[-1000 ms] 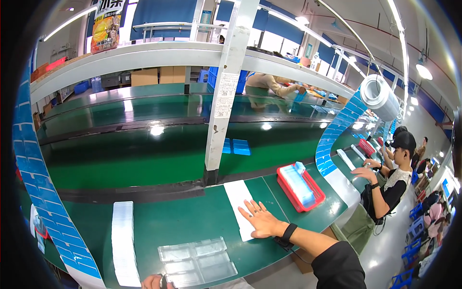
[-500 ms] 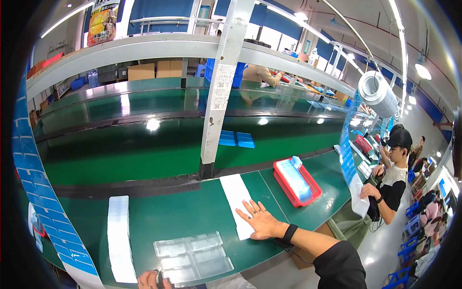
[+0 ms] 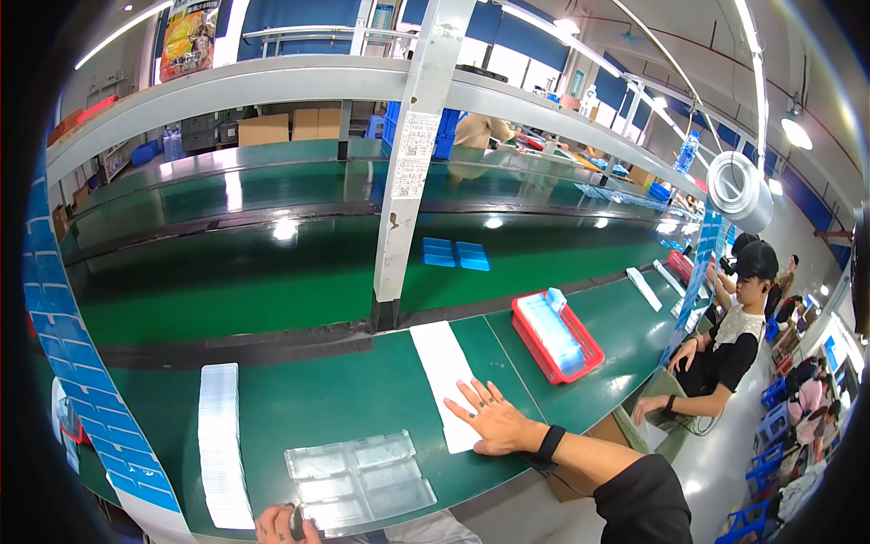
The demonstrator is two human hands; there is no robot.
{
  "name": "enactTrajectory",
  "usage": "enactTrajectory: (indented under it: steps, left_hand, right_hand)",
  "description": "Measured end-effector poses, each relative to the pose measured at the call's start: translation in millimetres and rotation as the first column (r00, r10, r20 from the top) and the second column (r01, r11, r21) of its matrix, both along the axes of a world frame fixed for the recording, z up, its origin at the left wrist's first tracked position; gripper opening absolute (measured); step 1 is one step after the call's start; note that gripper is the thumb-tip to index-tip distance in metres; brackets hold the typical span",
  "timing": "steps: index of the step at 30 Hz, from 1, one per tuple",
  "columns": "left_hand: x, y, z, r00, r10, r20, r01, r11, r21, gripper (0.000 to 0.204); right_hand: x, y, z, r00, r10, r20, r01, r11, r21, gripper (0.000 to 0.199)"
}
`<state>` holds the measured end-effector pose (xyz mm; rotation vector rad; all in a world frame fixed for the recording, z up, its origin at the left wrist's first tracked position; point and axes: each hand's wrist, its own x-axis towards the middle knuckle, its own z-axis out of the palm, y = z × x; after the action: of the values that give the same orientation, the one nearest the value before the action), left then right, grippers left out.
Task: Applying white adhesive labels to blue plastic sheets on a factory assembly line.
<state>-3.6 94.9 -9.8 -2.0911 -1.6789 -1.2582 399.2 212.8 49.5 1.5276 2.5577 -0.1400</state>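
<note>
My right hand (image 3: 497, 423), with a dark band on its wrist, lies with fingers spread over the near part of a long white strip or stack (image 3: 435, 349) on the green table. At the lower edge, my left hand (image 3: 283, 526) shows only partly. Its fingers curl around a small dark thing (image 3: 297, 520) that I cannot make out. Close beside that hand lies a clear plastic sheet with several rectangular panels (image 3: 361, 480). Further left a long, overlapped row of white pieces (image 3: 222, 444) stretches away from me.
A red basket (image 3: 589, 358) holds bluish-white pieces at the right. Behind the table runs a green belt (image 3: 227, 304) carrying blue sheets (image 3: 456, 255), with a grey post (image 3: 405, 208) in front. Blue film (image 3: 86, 363) hangs left; a roll (image 3: 739, 192) hangs right, near a seated co-worker (image 3: 739, 335).
The blue sheets on the belt have shifted right. The co-worker's hand has let go of the film strip and dropped lower; the strip hangs further right. My hands stay almost where they were.
</note>
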Motion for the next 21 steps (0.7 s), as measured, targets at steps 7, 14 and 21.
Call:
enactTrajectory:
  steps: [7,14,21]
  left_hand:
    - [1,0,0,1.0,0.017,-0.011,-0.017,1.0,0.006,0.032]
    - [1,1,1,1.0,0.008,-0.004,-0.008,1.0,-0.018,0.033]
    - [-3,2,-4,1.0,0.0,-0.009,0.0,1.0,-0.023,0.032]
  right_hand:
    - [0,-13,3,1.0,0.008,-0.007,-0.008,1.0,-0.006,0.092]
    - [2,-22,3,1.0,0.021,-0.015,-0.021,0.999,0.024,0.091]
    - [5,-35,2,0.999,0.04,-0.036,-0.038,0.998,0.057,0.088]
